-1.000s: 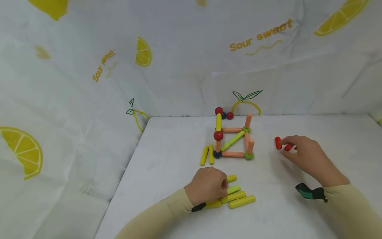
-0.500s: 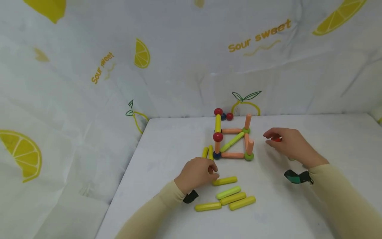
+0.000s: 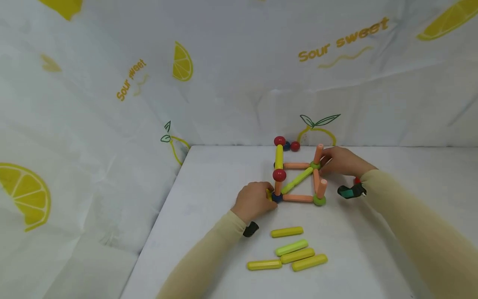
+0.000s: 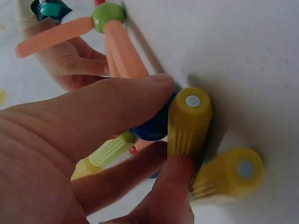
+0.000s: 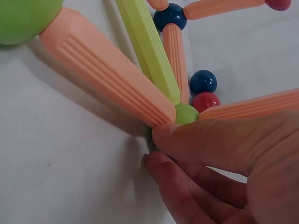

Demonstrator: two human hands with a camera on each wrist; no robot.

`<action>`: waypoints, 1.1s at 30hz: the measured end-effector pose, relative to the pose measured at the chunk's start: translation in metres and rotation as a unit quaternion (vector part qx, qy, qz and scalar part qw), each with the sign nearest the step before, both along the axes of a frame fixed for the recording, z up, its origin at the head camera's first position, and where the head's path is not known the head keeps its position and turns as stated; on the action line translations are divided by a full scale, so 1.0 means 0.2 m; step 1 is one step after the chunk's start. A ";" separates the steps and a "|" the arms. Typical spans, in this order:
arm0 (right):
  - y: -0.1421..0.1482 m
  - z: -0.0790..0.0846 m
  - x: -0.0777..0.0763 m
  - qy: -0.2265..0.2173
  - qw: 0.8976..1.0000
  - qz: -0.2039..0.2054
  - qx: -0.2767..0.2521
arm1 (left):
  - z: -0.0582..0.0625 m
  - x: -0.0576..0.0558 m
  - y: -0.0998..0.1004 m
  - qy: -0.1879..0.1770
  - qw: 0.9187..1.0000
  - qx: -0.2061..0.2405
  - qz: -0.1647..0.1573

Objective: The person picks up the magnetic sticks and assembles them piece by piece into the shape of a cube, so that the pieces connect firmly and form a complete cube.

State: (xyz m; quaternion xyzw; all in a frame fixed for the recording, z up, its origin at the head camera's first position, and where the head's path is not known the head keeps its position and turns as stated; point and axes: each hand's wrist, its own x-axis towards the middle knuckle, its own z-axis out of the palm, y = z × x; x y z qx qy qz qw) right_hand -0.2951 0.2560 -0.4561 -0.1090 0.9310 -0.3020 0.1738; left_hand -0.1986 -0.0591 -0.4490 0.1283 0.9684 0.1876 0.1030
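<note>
A frame of orange rods point(image 3: 297, 198) and coloured balls stands towards the back of the table, with a lime rod point(image 3: 297, 180) lying diagonally across it. My left hand point(image 3: 254, 201) grips the front-left corner, its thumb over the dark blue ball point(image 4: 152, 127) and its fingers against a yellow rod point(image 4: 189, 116). A second yellow rod point(image 4: 231, 175) lies just beside. At the back-right corner my right hand point(image 3: 341, 161) pinches the green ball point(image 5: 187, 114), which its thumb partly covers. Red balls point(image 3: 279, 175) top the left side, joined by a raised yellow rod point(image 3: 279, 157).
Nearer the front lie several loose yellow rods point(image 3: 310, 262) and a lime rod point(image 3: 291, 247). A loose red ball point(image 3: 295, 146) and a blue ball point(image 3: 286, 146) sit behind the frame. A red piece point(image 3: 357, 180) shows by the right wrist. A lemon-print sheet point(image 3: 239, 83) hangs behind.
My left hand has gone forward from the loose yellow rods to the frame's front-left corner. The right hand has moved left from the red pieces to the back-right corner.
</note>
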 end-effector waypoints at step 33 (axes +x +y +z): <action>-0.22 0.05 -0.39 0.140 0.981 0.115 0.073 | 0.12 -0.05 -0.34 -0.041 0.994 0.058 0.081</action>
